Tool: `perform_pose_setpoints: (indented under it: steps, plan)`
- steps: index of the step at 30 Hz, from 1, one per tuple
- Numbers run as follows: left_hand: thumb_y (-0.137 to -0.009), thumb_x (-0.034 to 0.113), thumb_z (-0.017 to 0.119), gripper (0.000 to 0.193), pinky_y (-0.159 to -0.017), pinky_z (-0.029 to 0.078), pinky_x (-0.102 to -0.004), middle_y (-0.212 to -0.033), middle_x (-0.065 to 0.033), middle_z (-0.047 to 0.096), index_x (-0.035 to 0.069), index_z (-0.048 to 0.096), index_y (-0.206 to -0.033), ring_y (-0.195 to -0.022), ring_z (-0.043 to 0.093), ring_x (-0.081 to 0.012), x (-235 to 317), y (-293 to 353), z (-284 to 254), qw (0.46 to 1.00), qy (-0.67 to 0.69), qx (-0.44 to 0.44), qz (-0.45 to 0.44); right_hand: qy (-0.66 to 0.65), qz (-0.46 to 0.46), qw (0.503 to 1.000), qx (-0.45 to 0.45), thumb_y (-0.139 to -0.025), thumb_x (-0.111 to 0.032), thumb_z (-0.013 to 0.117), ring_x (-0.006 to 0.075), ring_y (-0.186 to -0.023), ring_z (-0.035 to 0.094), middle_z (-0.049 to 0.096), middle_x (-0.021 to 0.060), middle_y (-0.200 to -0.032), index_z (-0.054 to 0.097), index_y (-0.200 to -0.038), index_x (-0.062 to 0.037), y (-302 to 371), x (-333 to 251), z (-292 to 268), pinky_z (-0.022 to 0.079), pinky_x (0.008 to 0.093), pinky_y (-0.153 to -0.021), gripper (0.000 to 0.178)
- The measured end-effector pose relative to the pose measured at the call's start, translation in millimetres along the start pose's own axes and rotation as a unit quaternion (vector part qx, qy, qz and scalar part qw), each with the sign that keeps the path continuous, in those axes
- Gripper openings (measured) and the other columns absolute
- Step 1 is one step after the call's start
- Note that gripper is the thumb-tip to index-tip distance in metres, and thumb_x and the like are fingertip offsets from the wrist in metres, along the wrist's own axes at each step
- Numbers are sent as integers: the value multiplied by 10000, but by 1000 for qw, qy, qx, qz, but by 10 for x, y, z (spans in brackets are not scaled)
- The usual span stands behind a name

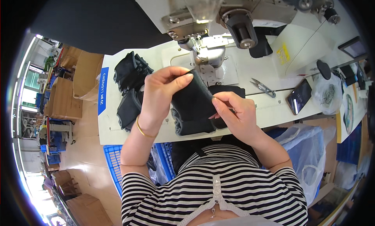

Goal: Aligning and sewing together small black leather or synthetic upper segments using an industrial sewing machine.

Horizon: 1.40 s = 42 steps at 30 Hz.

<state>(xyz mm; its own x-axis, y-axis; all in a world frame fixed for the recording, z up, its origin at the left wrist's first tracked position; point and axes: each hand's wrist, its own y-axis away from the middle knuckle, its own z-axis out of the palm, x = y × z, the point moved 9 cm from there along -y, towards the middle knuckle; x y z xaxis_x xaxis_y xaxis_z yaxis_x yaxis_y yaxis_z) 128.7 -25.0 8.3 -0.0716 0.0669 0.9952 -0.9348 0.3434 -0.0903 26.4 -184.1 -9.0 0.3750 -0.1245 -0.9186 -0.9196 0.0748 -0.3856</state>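
Between my two hands a black fabric piece (190, 94) is held up over the front of the sewing table. My left hand (163, 89) pinches its upper left corner between thumb and fingers. At its right edge, my right hand (234, 111) has a pinch on the cloth, lower down. Beneath lies a stack of folded black fabric pieces (193, 126), partly hidden by the held one. More dark cloth (230, 90) rests behind my right hand. Just beyond my hands stands the sewing machine's needle area (209, 56), lit from above.
Two bunches of black pieces (131, 72) lie at the table's left. To the right are thread snips (263, 87), a phone (299, 96) and a clear plastic bag (327, 93). A blue basket (114, 163) and a plastic-lined bin (308, 152) flank my lap below the table (107, 128).
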Motion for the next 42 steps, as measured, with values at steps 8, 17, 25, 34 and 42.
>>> perform_pose_setpoints:
  steps: [8, 17, 25, 34, 42]
  plan:
    - [-827, -9, 726, 117, -729, 513, -222, -867, -84, 701, -36, 696, -937, -772, 648, -116, -35, -416, 113, 991, 62, -63, -102, -117, 101, 988, 27, -986, -131, 577, 134, -654, 700, 680, 65, -736, 646, -998, 37, -189, 112, -43, 525, 212, -574, 182]
    - [-829, -51, 696, 86, -767, 543, -266, -890, -100, 696, -30, 677, -910, -805, 668, -157, 14, -546, 131, 981, 85, -60, -161, -136, 103, 985, 24, -988, -141, 568, 143, -653, 697, 690, 79, -785, 643, -1003, 45, -321, 81, -36, 526, 220, -580, 201]
    - [-819, -45, 710, 85, -777, 536, -263, -877, -97, 692, -21, 675, -892, -810, 665, -161, 13, -535, 143, 978, 82, -60, -184, -152, 103, 983, 29, -992, -150, 571, 147, -658, 698, 688, 85, -796, 637, -1015, 45, -288, 108, -25, 524, 220, -579, 208]
    - [-805, -61, 720, 135, -830, 535, -284, -908, -130, 700, -18, 659, -918, -862, 679, -179, -9, -635, 91, 982, 54, -70, -166, -153, 104, 982, 31, -997, -152, 566, 142, -672, 699, 686, 78, -808, 633, -1024, 42, -303, 126, -20, 526, 222, -590, 207]
    - [-827, -42, 701, 133, -857, 517, -280, -926, -95, 706, -20, 688, -957, -871, 673, -170, -7, -651, 95, 983, 27, -104, -151, -122, 103, 987, 28, -994, -146, 565, 137, -682, 700, 684, 74, -784, 639, -1009, 37, -270, 106, -26, 537, 230, -608, 198]
